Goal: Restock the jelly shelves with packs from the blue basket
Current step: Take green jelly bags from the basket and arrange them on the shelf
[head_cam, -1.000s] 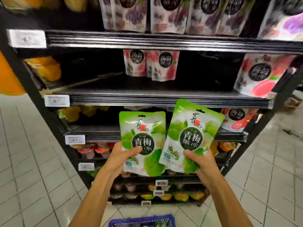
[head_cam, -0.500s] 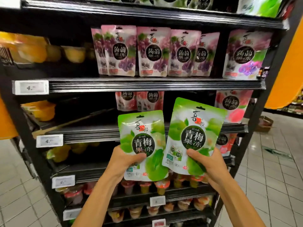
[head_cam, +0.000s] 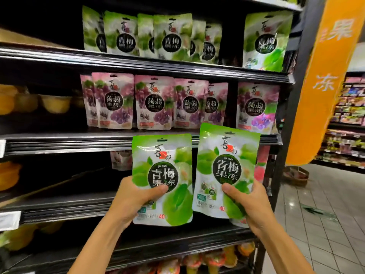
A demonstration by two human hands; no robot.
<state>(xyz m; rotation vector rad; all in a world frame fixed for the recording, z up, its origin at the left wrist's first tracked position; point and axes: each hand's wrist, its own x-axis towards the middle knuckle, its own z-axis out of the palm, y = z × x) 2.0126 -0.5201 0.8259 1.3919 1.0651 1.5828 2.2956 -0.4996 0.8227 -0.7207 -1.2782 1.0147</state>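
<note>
Lower middle of the frame: the left hand (head_cam: 130, 200) pinches the left pack (head_cam: 162, 171), the right hand (head_cam: 250, 204) pinches the right pack (head_cam: 227, 165), thumbs in front. Both look light, soft, probably slippery; grip low.

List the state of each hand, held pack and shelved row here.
left hand: grips the left green pack low, thumb on front.
right hand: grips the right green pack low, thumb on front.
left green pack: upright, held before the shelves, not shelved.
right green pack: upright, held slightly higher, not shelved.
top-shelf green packs: standing upright, facing out.
purple packs: standing upright on the shelf below.
</note>
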